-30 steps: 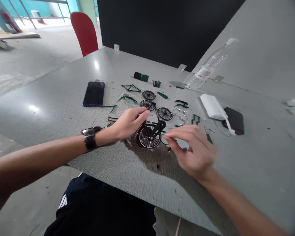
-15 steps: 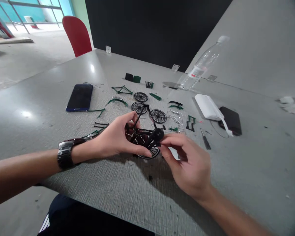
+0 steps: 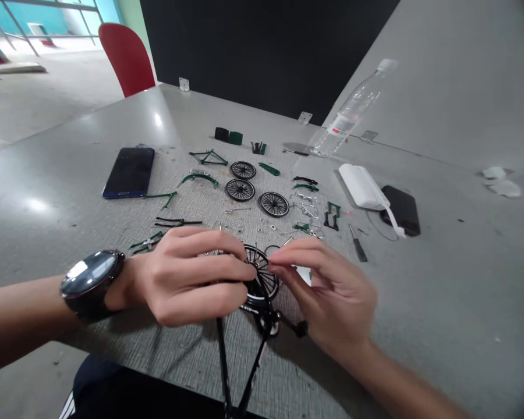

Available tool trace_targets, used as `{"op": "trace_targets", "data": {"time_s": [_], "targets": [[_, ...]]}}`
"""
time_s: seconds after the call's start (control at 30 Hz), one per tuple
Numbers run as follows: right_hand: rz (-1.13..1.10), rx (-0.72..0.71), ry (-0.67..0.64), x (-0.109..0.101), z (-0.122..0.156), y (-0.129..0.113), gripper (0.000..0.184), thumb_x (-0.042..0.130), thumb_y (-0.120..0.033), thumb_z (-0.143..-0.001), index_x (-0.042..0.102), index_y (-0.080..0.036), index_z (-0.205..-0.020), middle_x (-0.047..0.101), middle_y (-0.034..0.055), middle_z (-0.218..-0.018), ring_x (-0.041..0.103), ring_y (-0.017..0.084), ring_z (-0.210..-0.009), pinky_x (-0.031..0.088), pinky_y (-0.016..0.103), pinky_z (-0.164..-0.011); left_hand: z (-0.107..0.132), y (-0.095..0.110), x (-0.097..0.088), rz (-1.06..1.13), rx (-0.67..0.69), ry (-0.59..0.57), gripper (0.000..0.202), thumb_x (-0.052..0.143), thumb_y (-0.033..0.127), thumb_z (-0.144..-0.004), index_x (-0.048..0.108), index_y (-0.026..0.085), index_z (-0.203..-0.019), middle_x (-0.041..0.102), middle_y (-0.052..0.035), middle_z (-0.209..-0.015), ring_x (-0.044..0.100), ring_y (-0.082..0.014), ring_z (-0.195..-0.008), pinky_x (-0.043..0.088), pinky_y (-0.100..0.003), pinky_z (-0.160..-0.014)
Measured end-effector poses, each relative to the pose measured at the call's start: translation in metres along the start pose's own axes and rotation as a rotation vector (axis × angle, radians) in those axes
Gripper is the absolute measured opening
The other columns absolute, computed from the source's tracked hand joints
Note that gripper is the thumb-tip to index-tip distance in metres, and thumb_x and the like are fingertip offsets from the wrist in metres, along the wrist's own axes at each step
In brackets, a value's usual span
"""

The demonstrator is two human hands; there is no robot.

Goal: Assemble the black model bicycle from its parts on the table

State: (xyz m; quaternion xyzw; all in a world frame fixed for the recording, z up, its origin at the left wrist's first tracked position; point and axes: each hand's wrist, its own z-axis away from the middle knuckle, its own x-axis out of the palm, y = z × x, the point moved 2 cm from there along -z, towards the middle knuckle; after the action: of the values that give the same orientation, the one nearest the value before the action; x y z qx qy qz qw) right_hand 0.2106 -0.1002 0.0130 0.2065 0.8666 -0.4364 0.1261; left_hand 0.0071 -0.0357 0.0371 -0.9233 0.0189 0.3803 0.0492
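Note:
A black miniature bicycle frame (image 3: 221, 355) is tipped over, its tubes pointing toward the table's front edge. A spoked wheel (image 3: 268, 286) sits in its far end, and a crank with a pedal (image 3: 301, 329) sticks out on the right. My left hand (image 3: 201, 273), back upward, is closed around the wheel end of the bicycle, hiding part of it. Thumb and forefinger of my right hand (image 3: 332, 291) are pinched together at the wheel's right edge; whatever lies between them is too small to make out.
Loose spoked wheels (image 3: 274, 204), a green bicycle frame (image 3: 208, 157), and small green and black parts lie beyond my hands. A phone (image 3: 130, 173) is on the left. On the right are a screwdriver (image 3: 358, 243), a white case (image 3: 363, 186), a black wallet-like object (image 3: 402, 210) and a plastic bottle (image 3: 353, 113).
The bicycle has been turned over, so its frame now points toward me instead of upward. My left hand has rolled from palm side to back up. My right fingers have moved from the crank area to the wheel.

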Motion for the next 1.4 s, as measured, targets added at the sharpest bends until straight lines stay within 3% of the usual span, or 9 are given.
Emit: {"op": "trace_targets", "data": {"time_s": [0.13, 0.3, 0.67, 0.83, 0.93, 1.03, 1.17, 1.4], "targets": [[-0.019, 0.006, -0.043, 0.003, 0.0, -0.001, 0.023, 0.068, -0.006, -0.088, 0.074, -0.027, -0.095, 0.072, -0.0007, -0.087, 0.067, 0.014, -0.08, 0.054, 0.03, -0.07, -0.003, 0.005, 0.004, -0.041, 0.032, 0.0, 0.02, 0.06, 0.012, -0.09, 0.067, 0.019, -0.073, 0.079, -0.0054, -0.085, 0.075, -0.0237, -0.084, 0.063, -0.036, -0.07], [-0.031, 0.004, -0.087, 0.002, 0.0, 0.0, 0.021, 0.068, -0.007, -0.088, 0.074, -0.026, -0.095, 0.072, -0.0006, -0.087, 0.067, 0.014, -0.08, 0.055, 0.029, -0.069, -0.004, 0.005, 0.005, -0.067, 0.044, 0.014, 0.022, 0.061, 0.013, -0.087, 0.066, 0.022, -0.068, 0.078, -0.0008, -0.081, 0.073, -0.0211, -0.08, 0.06, -0.032, -0.063], [-0.066, 0.04, -0.182, 0.0, -0.002, 0.004, 0.016, 0.071, -0.011, -0.088, 0.073, -0.026, -0.093, 0.073, -0.0011, -0.086, 0.068, 0.013, -0.079, 0.056, 0.028, -0.069, -0.001, 0.001, 0.008, -0.014, 0.055, 0.0, 0.02, 0.06, 0.013, -0.088, 0.068, 0.019, -0.071, 0.079, -0.0044, -0.083, 0.072, -0.0229, -0.079, 0.059, -0.033, -0.062], [-0.017, 0.031, -0.248, 0.001, -0.004, 0.001, 0.009, 0.067, -0.016, -0.092, 0.069, -0.024, -0.093, 0.071, -0.0013, -0.086, 0.066, 0.013, -0.08, 0.054, 0.028, -0.07, -0.001, 0.001, 0.01, -0.018, 0.051, 0.05, 0.022, 0.059, 0.011, -0.087, 0.066, 0.02, -0.068, 0.078, -0.0034, -0.079, 0.072, -0.0224, -0.076, 0.059, -0.033, -0.06], [0.086, 0.026, -0.212, -0.002, -0.007, 0.004, 0.006, 0.063, -0.019, -0.095, 0.066, -0.024, -0.094, 0.07, -0.0013, -0.086, 0.065, 0.013, -0.079, 0.051, 0.028, -0.07, -0.001, 0.0, 0.009, -0.001, 0.045, 0.02, 0.021, 0.059, 0.012, -0.088, 0.066, 0.019, -0.069, 0.078, -0.005, -0.081, 0.072, -0.0231, -0.078, 0.06, -0.033, -0.06], [0.351, -0.02, -0.165, -0.01, -0.012, 0.016, 0.004, 0.062, -0.023, -0.096, 0.065, -0.024, -0.093, 0.07, -0.0002, -0.087, 0.063, 0.016, -0.08, 0.047, 0.032, -0.073, 0.0, 0.0, 0.006, 0.013, 0.012, -0.011, 0.021, 0.058, 0.013, -0.09, 0.065, 0.021, -0.071, 0.078, -0.0048, -0.085, 0.072, -0.0228, -0.081, 0.061, -0.033, -0.063], [0.634, -0.185, -0.318, -0.015, -0.016, 0.034, 0.003, 0.063, -0.024, -0.096, 0.065, -0.025, -0.094, 0.074, -0.0011, -0.092, 0.062, 0.019, -0.084, 0.038, 0.039, -0.079, 0.001, 0.002, 0.002, 0.034, -0.026, 0.003, 0.017, 0.059, 0.009, -0.089, 0.065, 0.019, -0.076, 0.074, -0.0069, -0.082, 0.072, -0.0228, -0.083, 0.063, -0.033, -0.065], [0.697, -0.246, -0.343, -0.014, -0.015, 0.039, 0.004, 0.067, -0.024, -0.093, 0.071, -0.025, -0.092, 0.073, -0.0009, -0.089, 0.06, 0.019, -0.082, 0.036, 0.039, -0.076, 0.003, 0.003, 0.001, 0.033, -0.048, -0.01, 0.016, 0.055, 0.009, -0.091, 0.064, 0.018, -0.082, 0.071, -0.0071, -0.081, 0.072, -0.0226, -0.086, 0.064, -0.033, -0.067]]}}
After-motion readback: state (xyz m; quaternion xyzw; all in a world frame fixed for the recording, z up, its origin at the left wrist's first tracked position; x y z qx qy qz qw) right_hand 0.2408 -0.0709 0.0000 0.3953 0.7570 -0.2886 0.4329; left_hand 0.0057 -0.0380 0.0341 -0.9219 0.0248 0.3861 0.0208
